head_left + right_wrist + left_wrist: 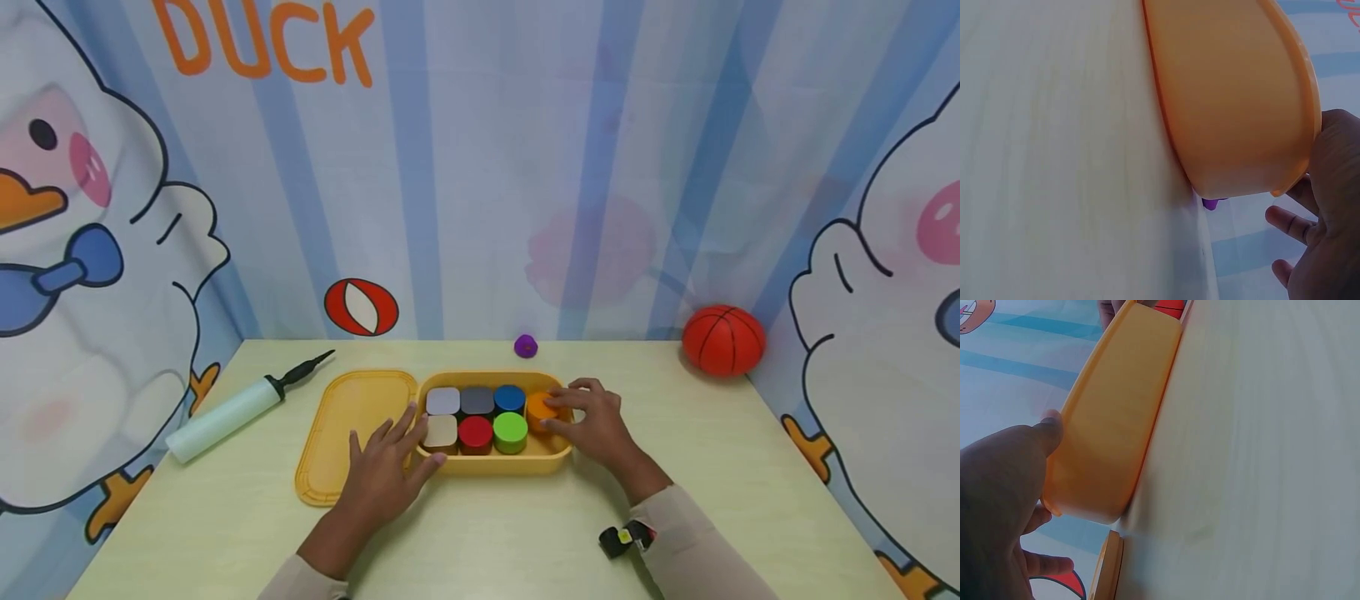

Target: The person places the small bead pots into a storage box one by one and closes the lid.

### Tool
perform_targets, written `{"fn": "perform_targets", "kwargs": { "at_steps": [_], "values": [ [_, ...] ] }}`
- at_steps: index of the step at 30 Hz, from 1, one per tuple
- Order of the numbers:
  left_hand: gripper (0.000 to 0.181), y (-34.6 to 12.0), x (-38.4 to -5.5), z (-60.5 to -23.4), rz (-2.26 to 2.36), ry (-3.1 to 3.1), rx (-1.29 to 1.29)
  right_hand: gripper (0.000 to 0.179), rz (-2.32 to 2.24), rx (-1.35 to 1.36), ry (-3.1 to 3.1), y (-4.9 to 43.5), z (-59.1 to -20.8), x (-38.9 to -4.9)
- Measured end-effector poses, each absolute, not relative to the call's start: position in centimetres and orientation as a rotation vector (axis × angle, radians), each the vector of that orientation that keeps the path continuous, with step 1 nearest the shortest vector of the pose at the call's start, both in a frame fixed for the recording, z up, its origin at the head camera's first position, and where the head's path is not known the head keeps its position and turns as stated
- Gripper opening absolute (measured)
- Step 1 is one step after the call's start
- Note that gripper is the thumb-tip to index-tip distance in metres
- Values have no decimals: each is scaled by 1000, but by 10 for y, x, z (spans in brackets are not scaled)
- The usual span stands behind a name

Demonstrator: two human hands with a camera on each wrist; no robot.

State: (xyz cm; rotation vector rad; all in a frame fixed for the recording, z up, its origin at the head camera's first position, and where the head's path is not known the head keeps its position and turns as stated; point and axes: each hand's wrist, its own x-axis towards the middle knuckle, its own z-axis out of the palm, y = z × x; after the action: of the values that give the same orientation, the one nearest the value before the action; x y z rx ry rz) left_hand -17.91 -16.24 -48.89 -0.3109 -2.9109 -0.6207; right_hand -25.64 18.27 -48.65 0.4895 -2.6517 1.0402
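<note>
A yellow-orange plastic box (495,466) holds several small pieces in two rows. Light grey (442,401), dark grey (477,401) and blue (509,399) pieces form the back row; beige (440,433), red (476,433) and lime green (510,432) pieces stand in front. My right hand (600,425) reaches over the box's right end and pinches a small orange cylinder (542,412) between thumb and fingers. At the left end, my left hand (386,471) touches the box rim, its fingers spread. In the left wrist view, its thumb (1051,428) rests against the rim.
The box's flat lid (352,433) lies to its left. Farther left is a pale green hand pump (225,421) with a black nozzle. Behind the box sits a small purple object (526,346). A red ball with black lines (723,340) stands at the back right, near the curtain.
</note>
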Motion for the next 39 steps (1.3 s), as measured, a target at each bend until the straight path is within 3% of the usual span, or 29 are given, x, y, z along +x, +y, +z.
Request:
{"fn": "perform_targets", "kwargs": {
  "at_steps": [15,39],
  "values": [
    [73,-162,-179,-488,-627,-2908,-320,39,934,425,-2858,175,-468,-257],
    [75,-164,-179,-492,-628,-2893,-332,43,879,396,-2928,171,-469,-261]
  ]
}}
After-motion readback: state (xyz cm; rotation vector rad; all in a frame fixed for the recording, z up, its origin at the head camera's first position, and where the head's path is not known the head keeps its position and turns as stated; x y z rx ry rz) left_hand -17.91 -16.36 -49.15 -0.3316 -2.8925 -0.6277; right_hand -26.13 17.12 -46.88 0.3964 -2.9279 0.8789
